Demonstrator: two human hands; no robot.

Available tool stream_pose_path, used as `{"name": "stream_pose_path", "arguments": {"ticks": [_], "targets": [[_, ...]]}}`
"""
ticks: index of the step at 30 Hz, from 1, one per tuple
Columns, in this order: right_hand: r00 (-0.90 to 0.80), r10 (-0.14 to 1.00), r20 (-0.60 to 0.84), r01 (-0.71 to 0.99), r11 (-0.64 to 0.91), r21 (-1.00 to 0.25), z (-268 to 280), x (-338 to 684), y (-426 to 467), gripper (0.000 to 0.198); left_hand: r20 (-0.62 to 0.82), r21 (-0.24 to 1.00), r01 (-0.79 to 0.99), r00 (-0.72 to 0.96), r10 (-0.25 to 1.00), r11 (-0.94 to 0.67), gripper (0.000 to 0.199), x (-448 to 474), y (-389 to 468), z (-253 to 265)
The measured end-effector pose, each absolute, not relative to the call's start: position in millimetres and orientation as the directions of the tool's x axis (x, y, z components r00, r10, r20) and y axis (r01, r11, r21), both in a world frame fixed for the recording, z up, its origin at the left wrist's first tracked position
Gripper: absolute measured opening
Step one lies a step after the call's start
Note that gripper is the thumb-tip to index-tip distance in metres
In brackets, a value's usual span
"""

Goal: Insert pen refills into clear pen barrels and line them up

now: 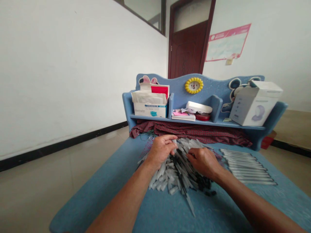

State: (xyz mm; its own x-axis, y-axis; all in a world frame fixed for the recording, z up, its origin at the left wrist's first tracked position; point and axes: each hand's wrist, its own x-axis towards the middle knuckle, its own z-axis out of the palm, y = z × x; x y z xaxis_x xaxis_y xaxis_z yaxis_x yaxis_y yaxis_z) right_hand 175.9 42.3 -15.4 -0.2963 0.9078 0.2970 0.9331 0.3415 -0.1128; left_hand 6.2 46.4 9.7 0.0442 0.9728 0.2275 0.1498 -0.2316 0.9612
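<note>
A heap of translucent pen barrels covers the middle of the blue desk, with dark pen refills lying across it and small black pen caps at its right front. Over the heap's left side, my left hand is closed, pinching what looks like a translucent pen barrel at its fingertips. My right hand is curled above the right side; its fingertips are hidden, so anything in them cannot be made out. Assembled-looking pens lie side by side in a row to the right.
Behind the heap, a checked red cloth is bunched below the desk's shelf. The shelf bears a mask box, papers, a white case and a white carton. A yellow-rimmed clock is on its backboard.
</note>
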Motion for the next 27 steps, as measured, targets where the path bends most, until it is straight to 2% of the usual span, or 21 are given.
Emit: {"name": "stream_pose_path", "arguments": {"ticks": [10,17,23,27], "targets": [[-0.242,0.895,0.375,0.909,0.344,-0.235,-21,190,37,0.033,0.2,0.881,0.405,0.151,0.968,-0.245,0.02,6,55,-4],[-0.159,0.86,0.485,0.811,0.394,-0.433,-16,206,33,0.027,0.19,0.842,0.464,0.22,0.957,-0.274,0.016,8,50,0],[-0.033,0.819,0.573,0.637,0.459,-0.619,-8,225,27,0.024,0.308,0.71,0.59,0.231,0.923,-0.385,0.018,9,48,2],[0.059,0.807,0.587,0.551,0.464,-0.694,-3,239,25,0.022,0.348,0.652,0.65,0.201,0.916,-0.39,0.016,7,51,0]]}}
